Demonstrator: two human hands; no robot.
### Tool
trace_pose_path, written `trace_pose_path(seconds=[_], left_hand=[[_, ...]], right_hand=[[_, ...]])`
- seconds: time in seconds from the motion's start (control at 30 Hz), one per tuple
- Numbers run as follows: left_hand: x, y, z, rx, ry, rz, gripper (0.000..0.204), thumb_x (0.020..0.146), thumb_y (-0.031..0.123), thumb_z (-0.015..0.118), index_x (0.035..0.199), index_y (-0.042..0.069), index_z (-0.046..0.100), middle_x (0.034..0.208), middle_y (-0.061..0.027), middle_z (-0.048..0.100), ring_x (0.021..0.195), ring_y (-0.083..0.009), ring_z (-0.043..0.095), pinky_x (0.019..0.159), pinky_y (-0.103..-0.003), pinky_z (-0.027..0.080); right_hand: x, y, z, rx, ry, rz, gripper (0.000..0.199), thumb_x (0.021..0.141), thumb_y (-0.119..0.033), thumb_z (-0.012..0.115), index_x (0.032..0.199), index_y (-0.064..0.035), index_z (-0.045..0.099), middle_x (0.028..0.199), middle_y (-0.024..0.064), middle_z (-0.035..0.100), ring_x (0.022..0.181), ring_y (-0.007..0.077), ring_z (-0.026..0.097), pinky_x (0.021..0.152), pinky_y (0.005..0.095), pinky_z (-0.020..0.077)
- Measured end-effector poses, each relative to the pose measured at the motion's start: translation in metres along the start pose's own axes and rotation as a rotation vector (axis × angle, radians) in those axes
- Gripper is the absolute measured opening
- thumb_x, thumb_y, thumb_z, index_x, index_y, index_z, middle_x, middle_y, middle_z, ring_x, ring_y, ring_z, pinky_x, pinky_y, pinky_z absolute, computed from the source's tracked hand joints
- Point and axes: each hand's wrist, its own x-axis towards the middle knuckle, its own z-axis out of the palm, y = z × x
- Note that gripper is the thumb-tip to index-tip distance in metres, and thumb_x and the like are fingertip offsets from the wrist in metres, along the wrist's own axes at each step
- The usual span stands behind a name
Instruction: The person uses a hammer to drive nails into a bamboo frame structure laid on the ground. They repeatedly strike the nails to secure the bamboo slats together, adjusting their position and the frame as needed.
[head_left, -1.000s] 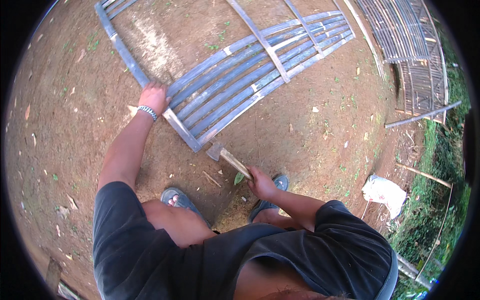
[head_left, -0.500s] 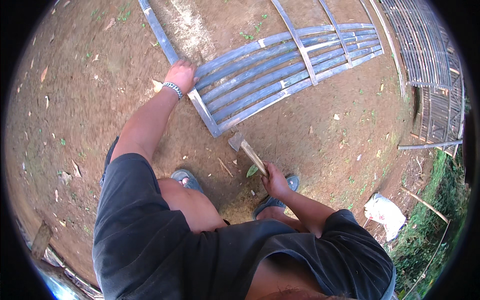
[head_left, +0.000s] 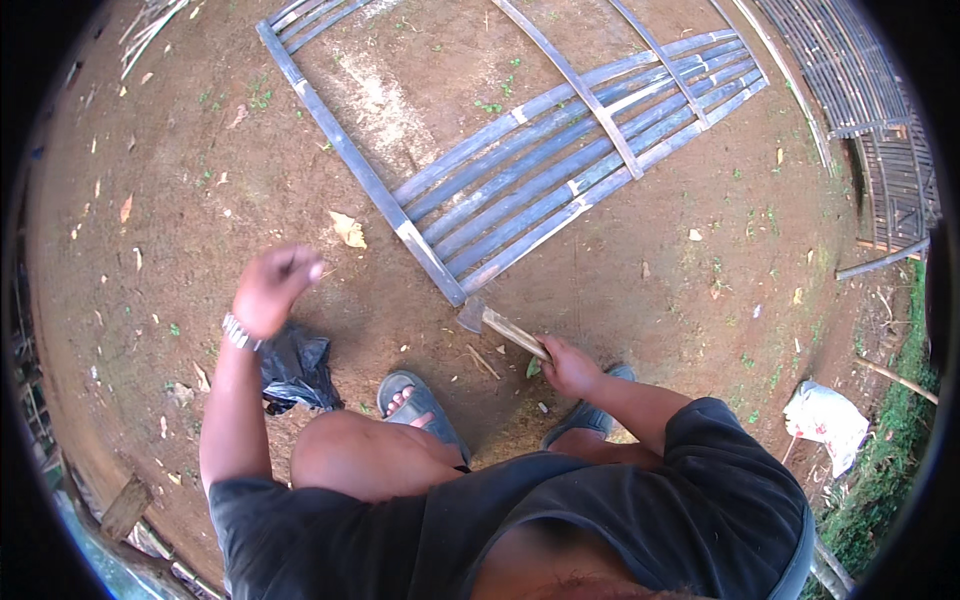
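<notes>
My right hand (head_left: 573,367) grips the wooden handle of a small hatchet (head_left: 512,333). Its wedge-shaped metal head lies against the near corner of a bamboo frame. That frame (head_left: 352,168) rests on the ground, built of flat split bamboo strips (head_left: 520,185) with crosspieces over them. Off to the left, away from the frame, my left hand (head_left: 272,288) is raised with bent fingers. Motion blurs them, and whether they hold anything is unclear. A black plastic bag (head_left: 300,368) shows just below that hand, beside my left knee.
My sandalled feet stand on bare dirt, with a dry leaf (head_left: 348,229) ahead. Bamboo slat panels (head_left: 850,60) stand at the far right. A white sack (head_left: 828,424) lies near the grass at right. Thin sticks (head_left: 148,35) lie at the far left.
My left hand has let go of the frame's edge strip and come back left, close to the black bag. The hatchet stays in my right hand at the frame's corner.
</notes>
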Motion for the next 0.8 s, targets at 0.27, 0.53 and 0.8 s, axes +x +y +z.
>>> trace_pose_path(seconds=[0.27,0.53,0.8], left_hand=[[-0.187,-0.071,0.010,0.380,-0.180,-0.493,0.026,0.094,0.023,0.066,0.096,-0.001,0.075,0.092,-0.0219,0.075,0.084,-0.0335,0.073,0.080,-0.042,0.058],[-0.131,-0.226,0.111,1.051,0.485,-0.055,0.054,0.099,0.041,0.056,0.139,0.006,0.060,0.145,-0.0211,0.058,0.135,-0.0357,0.053,0.117,-0.046,0.038],[-0.094,-0.231,0.127,0.913,0.385,-0.294,0.055,0.099,0.043,0.056,0.142,0.008,0.058,0.147,-0.0183,0.056,0.137,-0.0351,0.051,0.118,-0.046,0.036]], right_hand=[[0.026,0.011,-0.005,-0.128,-0.140,-0.136,0.054,0.094,-0.016,0.060,0.145,-0.0092,0.044,0.126,0.0256,0.060,0.111,0.0466,0.063,0.095,0.0525,0.0523],[0.029,0.021,-0.009,-0.157,-0.145,-0.136,0.052,0.095,-0.018,0.060,0.144,-0.0098,0.045,0.131,0.0253,0.058,0.113,0.0465,0.062,0.097,0.0526,0.0519],[0.011,0.016,-0.008,-0.089,-0.151,-0.050,0.053,0.096,-0.021,0.059,0.145,-0.0105,0.044,0.133,0.0259,0.057,0.114,0.0465,0.062,0.097,0.0532,0.0518]])
